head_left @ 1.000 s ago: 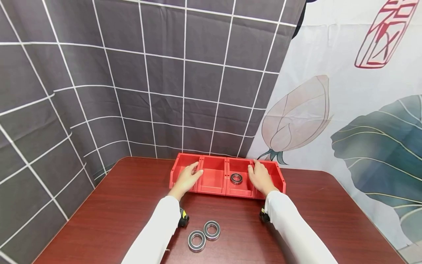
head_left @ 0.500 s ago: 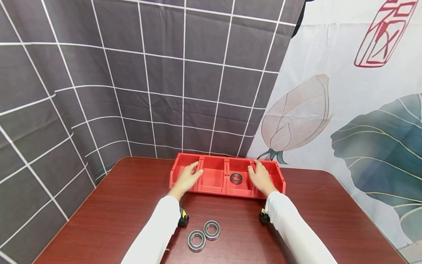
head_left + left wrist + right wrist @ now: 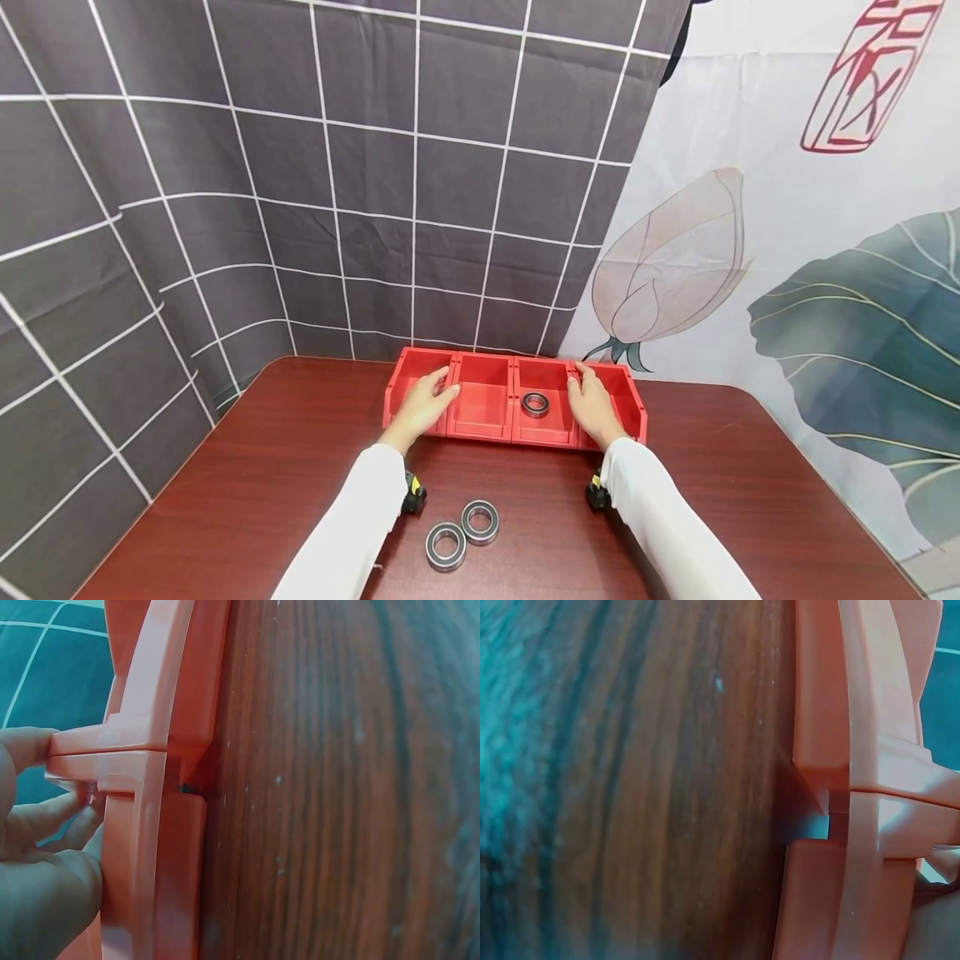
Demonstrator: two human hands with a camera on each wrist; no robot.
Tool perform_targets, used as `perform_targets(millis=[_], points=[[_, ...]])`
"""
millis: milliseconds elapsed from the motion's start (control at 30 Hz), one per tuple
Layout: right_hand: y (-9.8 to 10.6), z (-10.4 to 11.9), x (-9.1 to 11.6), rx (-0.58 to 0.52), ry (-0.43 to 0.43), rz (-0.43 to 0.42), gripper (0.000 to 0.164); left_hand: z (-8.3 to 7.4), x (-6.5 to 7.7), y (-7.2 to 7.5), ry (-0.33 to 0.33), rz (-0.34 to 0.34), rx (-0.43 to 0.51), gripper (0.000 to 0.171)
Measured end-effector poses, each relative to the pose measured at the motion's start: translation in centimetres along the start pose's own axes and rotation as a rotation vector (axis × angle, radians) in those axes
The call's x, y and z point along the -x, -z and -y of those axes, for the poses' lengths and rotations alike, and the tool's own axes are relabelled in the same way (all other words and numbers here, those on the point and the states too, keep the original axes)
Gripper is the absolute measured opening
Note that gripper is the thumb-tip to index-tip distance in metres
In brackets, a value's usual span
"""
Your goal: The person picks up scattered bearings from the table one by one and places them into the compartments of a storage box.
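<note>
Two grips noted — left hand (image 3: 420,407) and right hand (image 3: 595,407) pinch the red bins (image 3: 482,406); we judge positioning underway, even release next.

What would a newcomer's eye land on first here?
Likely the row of four red plastic bins far back on the reddish-brown table, the left hand and right hand at its outer dividers. Next, two round grey metal rings lying in front and another ring in the third bin from left.
</note>
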State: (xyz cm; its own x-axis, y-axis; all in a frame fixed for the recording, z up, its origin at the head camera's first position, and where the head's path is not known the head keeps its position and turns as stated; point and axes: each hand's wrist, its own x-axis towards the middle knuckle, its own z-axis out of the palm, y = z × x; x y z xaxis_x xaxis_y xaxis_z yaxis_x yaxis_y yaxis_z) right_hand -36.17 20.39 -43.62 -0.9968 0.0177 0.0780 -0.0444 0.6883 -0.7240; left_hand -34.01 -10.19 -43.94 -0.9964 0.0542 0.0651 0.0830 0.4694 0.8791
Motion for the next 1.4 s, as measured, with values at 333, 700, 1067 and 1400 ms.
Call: perform_targets(millis=[333,700,1067,1400], points=[[-0.5,-0.2,0.4,-0.015,-0.006,-0.055,0.056,0.4,-0.6,0.1,-0.030,0.026,0.002,0.063],[-0.8,0.1,0.3,-0.007,0.012,-0.084,0.053,-1.7,1.2,1.2,-0.127,-0.018,-0.024,0.061],[-0.6,0.1,0.4,-0.019,0.009,-0.079,0.054,-2.5,2.4,1.2,-0.265,0.010,-0.144,0.061],[-0.7,0.0,0.4,-0.017,0.005,-0.085,0.054,-3.0,4.8,0.7,-0.451,0.005,-0.393,0.067]])
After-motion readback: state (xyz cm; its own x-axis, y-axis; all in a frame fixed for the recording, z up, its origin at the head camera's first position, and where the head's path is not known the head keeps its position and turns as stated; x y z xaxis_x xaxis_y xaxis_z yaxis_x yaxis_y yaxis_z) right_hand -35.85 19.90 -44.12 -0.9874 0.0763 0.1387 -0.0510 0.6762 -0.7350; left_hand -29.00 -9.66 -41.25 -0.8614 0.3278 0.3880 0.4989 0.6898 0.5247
